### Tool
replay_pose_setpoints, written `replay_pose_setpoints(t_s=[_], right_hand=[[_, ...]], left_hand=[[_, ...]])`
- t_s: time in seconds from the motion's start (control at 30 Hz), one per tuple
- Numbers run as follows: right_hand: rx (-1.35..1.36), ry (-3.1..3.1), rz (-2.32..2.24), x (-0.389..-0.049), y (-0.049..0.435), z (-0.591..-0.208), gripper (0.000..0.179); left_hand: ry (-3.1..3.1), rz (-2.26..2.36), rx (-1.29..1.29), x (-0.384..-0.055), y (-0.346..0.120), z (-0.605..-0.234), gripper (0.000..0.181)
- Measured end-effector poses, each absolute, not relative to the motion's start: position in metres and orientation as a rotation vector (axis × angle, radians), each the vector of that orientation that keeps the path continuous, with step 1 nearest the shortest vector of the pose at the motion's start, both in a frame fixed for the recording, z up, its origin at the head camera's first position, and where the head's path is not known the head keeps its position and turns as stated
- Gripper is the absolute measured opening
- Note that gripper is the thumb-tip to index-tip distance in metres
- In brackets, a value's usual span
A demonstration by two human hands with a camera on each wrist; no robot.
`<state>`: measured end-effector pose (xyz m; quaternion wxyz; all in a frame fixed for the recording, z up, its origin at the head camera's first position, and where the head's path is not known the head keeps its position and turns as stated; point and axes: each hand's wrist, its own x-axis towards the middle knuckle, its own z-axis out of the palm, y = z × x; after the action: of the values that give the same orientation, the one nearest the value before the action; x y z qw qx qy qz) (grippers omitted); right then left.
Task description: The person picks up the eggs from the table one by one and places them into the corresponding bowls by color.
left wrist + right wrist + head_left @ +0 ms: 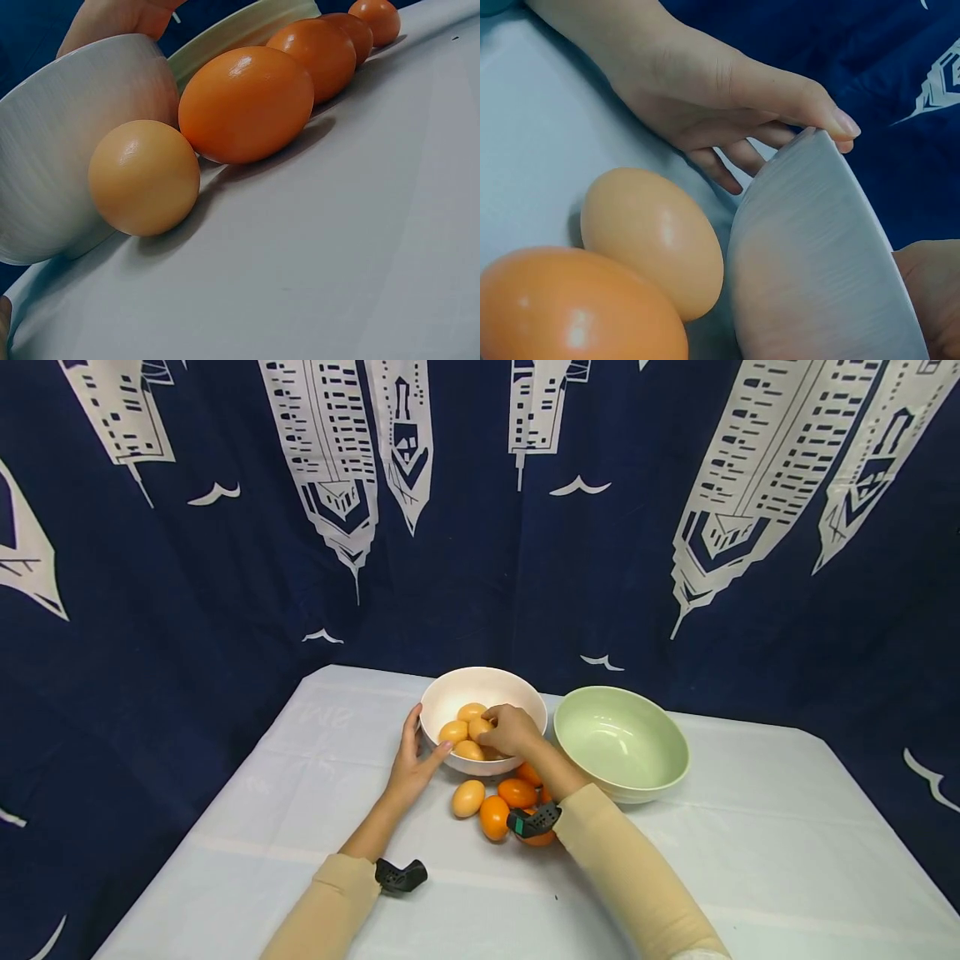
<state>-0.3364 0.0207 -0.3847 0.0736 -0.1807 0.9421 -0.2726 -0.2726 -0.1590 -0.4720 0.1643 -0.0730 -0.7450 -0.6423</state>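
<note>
A white bowl (491, 686) near the far edge of the table holds several light-brown eggs (453, 732). My left hand (410, 773) holds the bowl's left side, its thumb over the rim and its fingers against the outer wall. Inside the bowl, my right hand (513, 730) grips one egg (480, 729) with curled fingers. A single light-brown egg (144, 178) lies on the table beside the bowl, in front of it. Several orange eggs (517, 793) lie to its right, partly hidden under the right wrist.
To the right of the white bowl stands a light-green bowl (618, 735), its inside bare. A pale cloth (262, 793) covers the table. Behind hangs a dark blue curtain (480, 585) with white building prints.
</note>
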Motion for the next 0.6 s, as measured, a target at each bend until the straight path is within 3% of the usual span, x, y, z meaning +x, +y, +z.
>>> replay_pose_setpoints(t_s=[0.43,0.6], right_hand=[[-0.609,2.795,-0.689,-0.334,0.018,-0.387,0.042],[-0.63,2.805,-0.769,-0.332,0.019,-0.388,0.04]], left_hand=[[-2.131,-1.819,-0.219,-0.273,-0.159,-0.472,0.081],[-2.117,-1.846,-0.251,-0.262,-0.157,-0.455,0.08]])
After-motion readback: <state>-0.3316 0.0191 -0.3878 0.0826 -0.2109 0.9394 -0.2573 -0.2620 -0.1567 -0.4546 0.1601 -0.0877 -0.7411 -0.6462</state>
